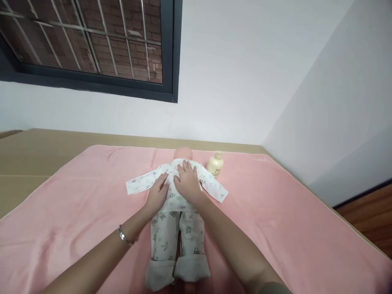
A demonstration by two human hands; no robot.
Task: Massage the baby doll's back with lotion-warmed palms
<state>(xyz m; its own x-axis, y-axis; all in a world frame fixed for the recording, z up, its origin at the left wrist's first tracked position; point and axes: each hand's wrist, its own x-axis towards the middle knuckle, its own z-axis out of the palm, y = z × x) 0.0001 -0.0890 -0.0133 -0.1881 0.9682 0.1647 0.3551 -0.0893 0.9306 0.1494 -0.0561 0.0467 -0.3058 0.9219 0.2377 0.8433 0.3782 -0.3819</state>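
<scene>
A baby doll [183, 153] with a smooth bald head lies stretched out, head toward the wall. It wears a white long-sleeved top [174, 201] with small prints and matching trousers [165, 237] with turned-up cuffs. My left hand [157, 195] rests along the left side of the top, fingers extended. Flat on the upper middle of the top lies my right hand [186, 181], fingers spread. Neither hand grips anything. Both sleeves reach outward and look flat. A cream pump bottle [215, 164] stands beside the right sleeve. The doll's hands are not visible.
A pink blanket [260, 228] covers most of the wooden surface [55, 143] under the doll. Behind it rises a white wall [220, 90] with a dark-framed barred window [170, 53] at upper left. Brown wood [367, 220] shows at the right edge.
</scene>
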